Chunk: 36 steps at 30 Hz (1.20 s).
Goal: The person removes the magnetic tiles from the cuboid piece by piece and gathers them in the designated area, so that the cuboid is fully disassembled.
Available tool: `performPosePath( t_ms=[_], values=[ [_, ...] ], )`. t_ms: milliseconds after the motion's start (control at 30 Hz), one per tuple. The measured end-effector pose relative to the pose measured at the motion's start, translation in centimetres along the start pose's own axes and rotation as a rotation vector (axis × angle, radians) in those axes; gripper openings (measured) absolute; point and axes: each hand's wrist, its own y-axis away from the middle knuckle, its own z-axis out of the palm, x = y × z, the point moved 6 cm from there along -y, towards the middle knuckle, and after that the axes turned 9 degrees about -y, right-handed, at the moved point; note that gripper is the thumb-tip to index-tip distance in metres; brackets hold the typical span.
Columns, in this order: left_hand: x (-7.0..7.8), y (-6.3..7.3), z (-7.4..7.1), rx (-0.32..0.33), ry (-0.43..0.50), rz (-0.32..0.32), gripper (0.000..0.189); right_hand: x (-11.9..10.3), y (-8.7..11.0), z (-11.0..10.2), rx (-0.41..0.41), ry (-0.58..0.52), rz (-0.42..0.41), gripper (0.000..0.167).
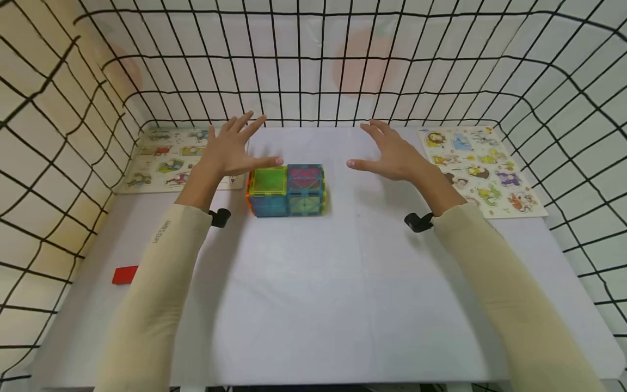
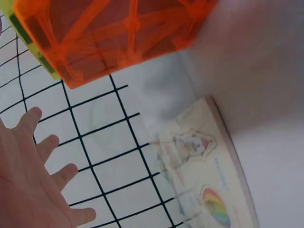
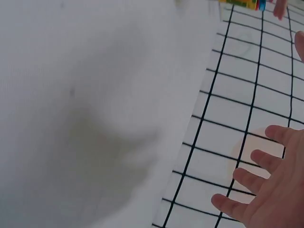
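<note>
Two joined cubes of see-through magnetic tiles (image 1: 286,190), in yellow-green, blue, pink and orange, stand on the white table. Just beyond their left end my left hand (image 1: 230,149) hovers with fingers spread and thumb out over the block; it holds nothing. The left wrist view shows the orange end tile (image 2: 128,33) up close, apart from the fingers. My right hand (image 1: 392,152) is held in the air to the right of the block, fingers stretched and thumb pointing left, also holding nothing. In the right wrist view the same hand (image 3: 270,185) has its fingers apart.
A wooden picture puzzle board (image 1: 166,163) lies at the back left, partly behind my left arm. Another puzzle board (image 1: 485,169) lies at the back right. A red piece (image 1: 124,275) sits by my left sleeve. Black wire mesh (image 1: 299,71) fences the table's back and sides.
</note>
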Motion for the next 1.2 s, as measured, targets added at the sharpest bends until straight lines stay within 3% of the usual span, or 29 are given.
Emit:
performPosePath(
  t_ms=[267, 433, 567, 1200],
  values=[
    [0.6, 1.4, 0.6, 0.096, 0.128, 0.062, 0.106, -1.4, 1.1, 1.9, -0.002, -0.097, -0.079, 0.104],
    [1.1, 2.5, 2.0, 0.1, 0.193, 0.125, 0.1, -2.0, 1.6, 3.1, 0.002, -0.132, -0.096, 0.101],
    [1.2, 3.0, 2.7, 0.109, 0.225, 0.14, 0.099, -2.5, 1.7, 3.8, 0.009, -0.14, -0.116, 0.099],
    [1.7, 4.1, 3.4, 0.083, 0.348, 0.201, 0.094, -5.0, 2.4, 5.8, 0.031, -0.277, -0.225, 0.092]
  ],
)
